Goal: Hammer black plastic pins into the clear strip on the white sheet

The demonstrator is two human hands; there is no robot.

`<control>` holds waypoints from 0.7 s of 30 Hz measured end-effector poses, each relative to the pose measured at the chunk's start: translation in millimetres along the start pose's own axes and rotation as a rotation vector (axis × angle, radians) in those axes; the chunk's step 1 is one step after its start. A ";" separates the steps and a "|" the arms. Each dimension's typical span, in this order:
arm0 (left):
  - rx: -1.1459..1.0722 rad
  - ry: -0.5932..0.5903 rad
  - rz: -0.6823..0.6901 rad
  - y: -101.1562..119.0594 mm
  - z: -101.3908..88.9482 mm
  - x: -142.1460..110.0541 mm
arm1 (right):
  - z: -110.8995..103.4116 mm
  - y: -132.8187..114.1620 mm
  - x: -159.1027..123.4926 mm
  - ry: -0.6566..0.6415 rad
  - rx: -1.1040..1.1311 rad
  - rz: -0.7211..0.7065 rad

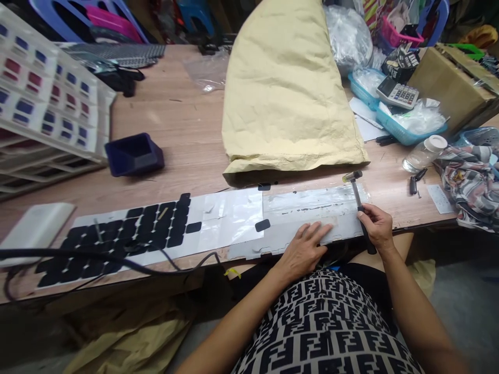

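Near the table's front edge, my left hand [306,249] lies palm down on a grey, tape-covered board [288,223], its fingers spread a little. My right hand [376,226] grips the dark handle of a small hammer [356,195], whose yellowish-tipped head points away from me over the board's right end. Left of the board is a white sheet [234,213] bearing rows of black rounded pieces [148,223]. One loose black piece [262,225] sits where the sheet meets the board; another [264,187] is by the sheet's far edge.
A large tan sack [288,93] fills the table's middle back. At left stand a white plastic crate [50,93], a dark blue bin [134,156] and a black cable [97,258] crossing the sheet. To the right are blue baskets [409,136], a clear jar [423,155] and checked cloth [468,182].
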State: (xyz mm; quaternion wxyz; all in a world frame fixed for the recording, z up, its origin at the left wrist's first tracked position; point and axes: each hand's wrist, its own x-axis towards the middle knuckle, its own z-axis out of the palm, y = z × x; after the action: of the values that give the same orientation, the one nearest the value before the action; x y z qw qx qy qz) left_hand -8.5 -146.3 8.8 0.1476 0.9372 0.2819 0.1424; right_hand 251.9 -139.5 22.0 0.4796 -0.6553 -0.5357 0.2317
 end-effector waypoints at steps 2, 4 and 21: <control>0.068 0.033 -0.034 2.8 8.4 -2.0 | 0.2 -0.7 -0.3 -0.001 -0.003 -0.007; 0.033 0.028 -0.044 4.5 7.4 -1.0 | 0.3 -0.5 -0.9 -0.010 -0.011 -0.016; -0.124 0.497 -1.384 -170.8 -62.1 107.1 | -0.7 6.1 -1.0 -0.063 -0.031 -0.039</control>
State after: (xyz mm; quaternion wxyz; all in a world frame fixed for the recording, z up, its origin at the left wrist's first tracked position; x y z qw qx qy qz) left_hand -27.6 63.2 24.4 0.1883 0.4752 0.8252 0.2404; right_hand 255.1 -140.4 16.7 0.4567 -0.6445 -0.5666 0.2344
